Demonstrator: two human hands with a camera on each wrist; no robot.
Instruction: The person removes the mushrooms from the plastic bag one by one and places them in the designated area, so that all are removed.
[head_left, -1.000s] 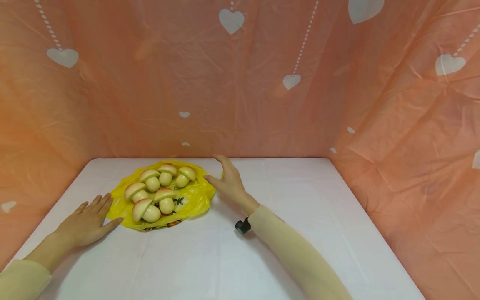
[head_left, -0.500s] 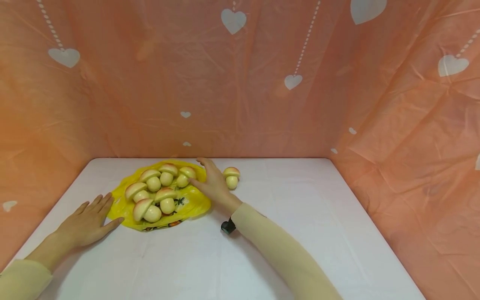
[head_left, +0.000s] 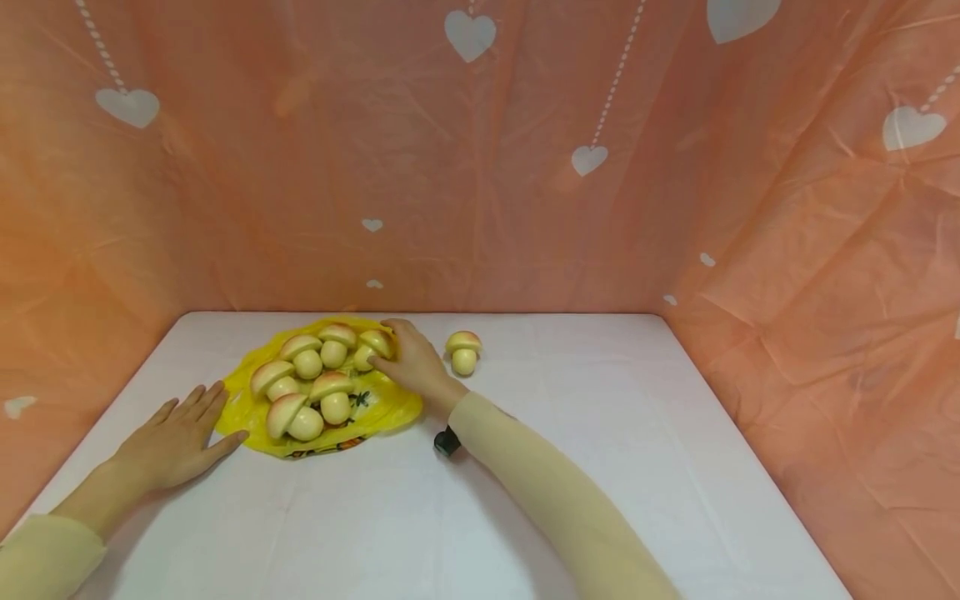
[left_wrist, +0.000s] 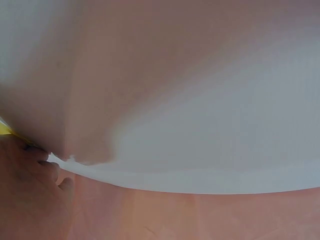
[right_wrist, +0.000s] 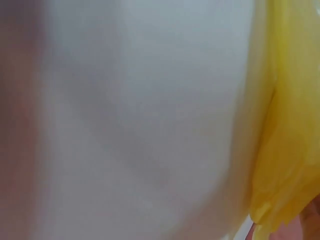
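Several cream-coloured toy mushrooms (head_left: 307, 364) with reddish-tinged caps lie on a spread yellow plastic bag (head_left: 393, 406) at the table's back left. At the bag's right side my right hand (head_left: 420, 363) grips the rightmost mushroom (head_left: 363, 358), thumb on the near side and fingers around the far side of the cap. Those fingertips are partly hidden. My left hand (head_left: 168, 442) lies flat with straight fingers, its tips at the bag's left edge. One separate mushroom (head_left: 463, 353) stands on the table, to the right of my right hand.
The white-covered table (head_left: 600, 467) stretches right and toward me. An orange curtain with pale hearts (head_left: 480, 183) closes in the back and both sides. A small black device (head_left: 447, 442) sits under my right wrist.
My right hand has moved left, away from the single mushroom now standing on the table, and onto the rightmost mushroom on the bag. The left hand has stayed put.
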